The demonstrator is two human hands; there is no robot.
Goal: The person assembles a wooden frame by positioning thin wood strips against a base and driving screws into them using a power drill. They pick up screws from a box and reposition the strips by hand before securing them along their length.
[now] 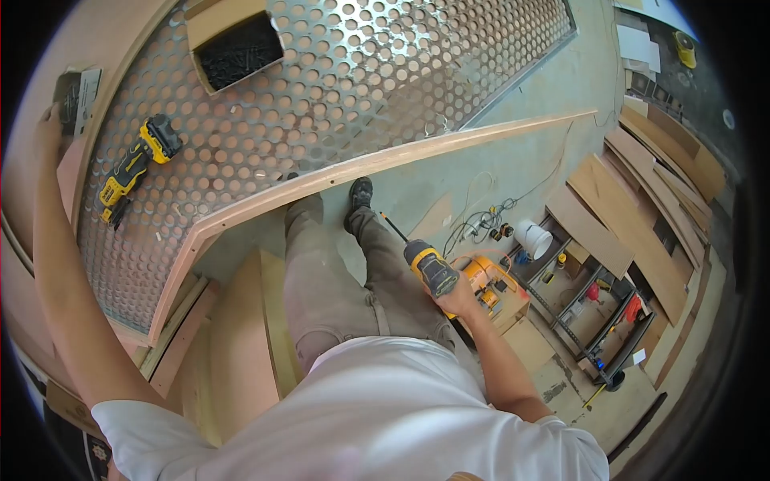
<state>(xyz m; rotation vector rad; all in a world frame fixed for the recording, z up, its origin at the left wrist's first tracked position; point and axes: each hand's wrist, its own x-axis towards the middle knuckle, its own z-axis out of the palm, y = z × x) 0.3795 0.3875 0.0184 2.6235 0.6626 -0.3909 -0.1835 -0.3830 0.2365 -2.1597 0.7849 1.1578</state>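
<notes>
My right hand (459,297) is wrapped round the handle of a yellow and black drill (431,267), whose long bit points up and left, below the curved wooden edge (345,170). At the far left, my left hand (50,127) reaches beside a small open box (78,100) with dark contents; its fingers are too small and partly hidden to read. A yellow and black cordless tool (138,168) lies on the perforated metal sheet (321,96). Near the top, an open cardboard box (238,52) of black screws rests on the same sheet.
An orange machine (486,282) stands right of my legs, with coiled cables (479,224) and a white bucket (532,238) nearby. Farther right are a black shelf frame (573,305) and stacked wooden boards (634,232). More boards (233,345) lean at lower left.
</notes>
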